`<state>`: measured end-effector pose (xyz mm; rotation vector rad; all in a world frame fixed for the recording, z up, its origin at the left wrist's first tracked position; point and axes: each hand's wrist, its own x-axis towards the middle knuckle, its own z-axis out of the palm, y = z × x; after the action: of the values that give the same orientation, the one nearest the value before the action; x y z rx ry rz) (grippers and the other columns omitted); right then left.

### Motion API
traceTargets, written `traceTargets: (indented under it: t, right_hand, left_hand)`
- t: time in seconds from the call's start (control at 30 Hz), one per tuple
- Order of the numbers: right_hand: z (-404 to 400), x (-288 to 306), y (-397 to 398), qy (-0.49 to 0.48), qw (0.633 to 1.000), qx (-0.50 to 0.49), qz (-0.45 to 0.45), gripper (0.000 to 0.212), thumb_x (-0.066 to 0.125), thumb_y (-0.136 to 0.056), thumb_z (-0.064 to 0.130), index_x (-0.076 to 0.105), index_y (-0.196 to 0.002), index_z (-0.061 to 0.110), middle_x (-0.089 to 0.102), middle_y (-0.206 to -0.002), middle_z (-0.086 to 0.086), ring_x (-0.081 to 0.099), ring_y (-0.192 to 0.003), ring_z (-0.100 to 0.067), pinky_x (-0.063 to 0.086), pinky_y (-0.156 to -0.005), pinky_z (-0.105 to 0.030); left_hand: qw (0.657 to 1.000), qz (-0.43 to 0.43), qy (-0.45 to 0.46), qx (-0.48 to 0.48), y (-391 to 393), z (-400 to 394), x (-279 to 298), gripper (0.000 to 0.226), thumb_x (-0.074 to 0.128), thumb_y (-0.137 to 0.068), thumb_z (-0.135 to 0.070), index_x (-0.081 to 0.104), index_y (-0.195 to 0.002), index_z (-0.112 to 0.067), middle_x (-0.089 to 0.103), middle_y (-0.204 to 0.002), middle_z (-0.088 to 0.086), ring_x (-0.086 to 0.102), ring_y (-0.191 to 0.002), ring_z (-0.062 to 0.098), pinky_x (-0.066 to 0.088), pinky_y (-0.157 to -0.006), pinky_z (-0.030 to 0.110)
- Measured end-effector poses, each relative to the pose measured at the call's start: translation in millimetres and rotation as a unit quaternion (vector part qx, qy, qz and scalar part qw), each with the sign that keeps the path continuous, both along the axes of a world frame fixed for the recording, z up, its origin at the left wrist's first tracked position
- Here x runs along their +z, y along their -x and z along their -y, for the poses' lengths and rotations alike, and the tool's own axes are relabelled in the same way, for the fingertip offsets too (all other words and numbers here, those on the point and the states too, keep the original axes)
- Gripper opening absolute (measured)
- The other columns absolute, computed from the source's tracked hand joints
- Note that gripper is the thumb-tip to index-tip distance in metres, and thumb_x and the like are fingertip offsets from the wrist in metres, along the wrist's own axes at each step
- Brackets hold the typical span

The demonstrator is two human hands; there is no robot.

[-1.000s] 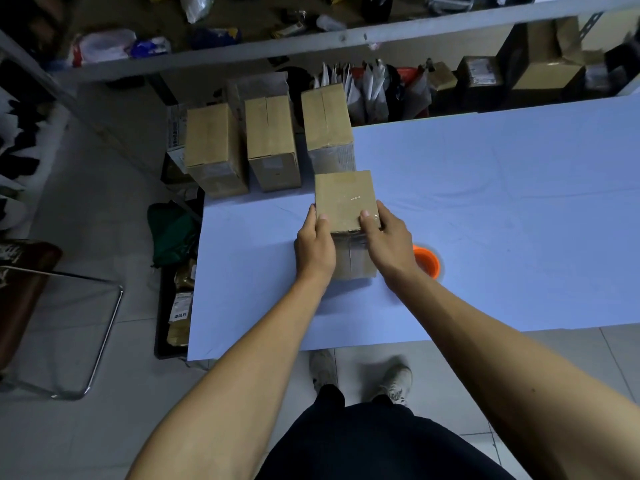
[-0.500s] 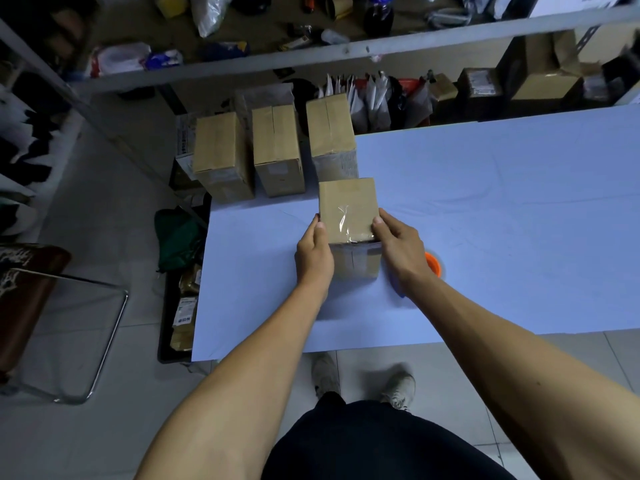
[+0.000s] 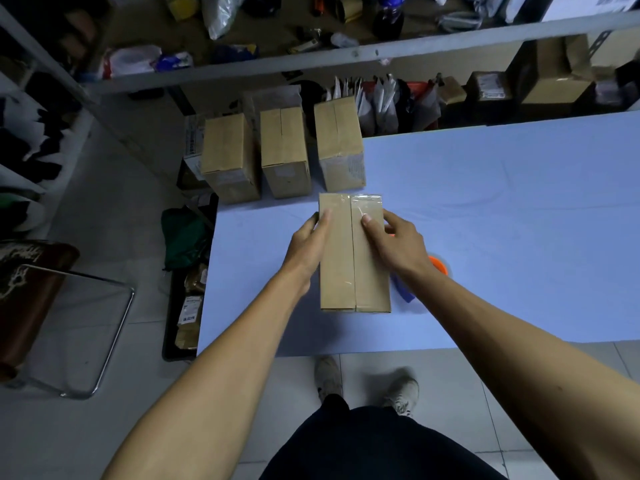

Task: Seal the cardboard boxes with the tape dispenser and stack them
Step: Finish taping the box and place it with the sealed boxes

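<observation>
A brown cardboard box (image 3: 353,271) lies flat on the blue table (image 3: 502,220), its long seam facing up under clear tape. My left hand (image 3: 308,244) holds its left side, thumb on the top face. My right hand (image 3: 398,242) holds its right side, thumb resting near the seam. The tape dispenser (image 3: 439,265), orange with a blue part, lies on the table right of the box, mostly hidden behind my right wrist. Three more cardboard boxes (image 3: 284,150) stand in a row at the table's far left corner.
A metal shelf (image 3: 346,57) crowded with bags and parcels runs behind the table. A chair (image 3: 41,306) stands on the floor at left. A green bag (image 3: 183,237) and a black crate of packets sit beside the table's left edge.
The box stood upright between my hands before. It has been tipped over and now lies flat with the taped long seam up.
</observation>
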<state>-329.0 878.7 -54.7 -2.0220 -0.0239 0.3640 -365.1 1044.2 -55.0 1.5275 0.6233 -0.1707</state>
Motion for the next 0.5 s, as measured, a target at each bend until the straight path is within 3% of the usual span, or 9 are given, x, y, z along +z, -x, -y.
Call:
traceTargets:
  t: [0.1,0.3,0.5]
  right_hand:
    - [-10,-11,2,0.01,1.0,0.002,-0.02,0.028,0.053,-0.097,0.051,0.066,-0.119,0.038,0.071,-0.1,0.014,0.066,-0.097,-0.011,0.052,-0.086,-0.033]
    - [-8,-48,17,-0.03,0.995,0.028,-0.089,0.025,0.057,-0.098,0.032,0.059,-0.123,0.036,0.064,-0.107,0.022,0.061,-0.103,-0.001,0.05,-0.087,-0.026]
    - [-1,-74,34,-0.043,0.992,0.001,-0.12,0.067,0.056,-0.086,0.062,0.037,-0.148,0.044,0.049,-0.147,0.017,0.05,-0.131,-0.004,0.04,-0.113,-0.04]
  left_hand:
    - [1.0,0.015,0.0,-0.017,11,2,-21,0.02,0.062,-0.097,-0.032,0.063,-0.117,-0.032,0.074,-0.108,-0.008,0.072,-0.097,0.011,0.057,-0.089,0.036]
    - [1.0,-0.027,-0.014,0.004,24,9,-63,0.032,0.058,-0.097,-0.036,0.057,-0.129,-0.032,0.071,-0.113,-0.01,0.07,-0.1,0.013,0.056,-0.094,0.043]
    - [0.999,-0.014,-0.036,-0.005,27,13,-69,0.047,0.06,-0.098,-0.034,0.048,-0.143,-0.032,0.065,-0.125,-0.013,0.065,-0.107,0.007,0.052,-0.099,0.035]
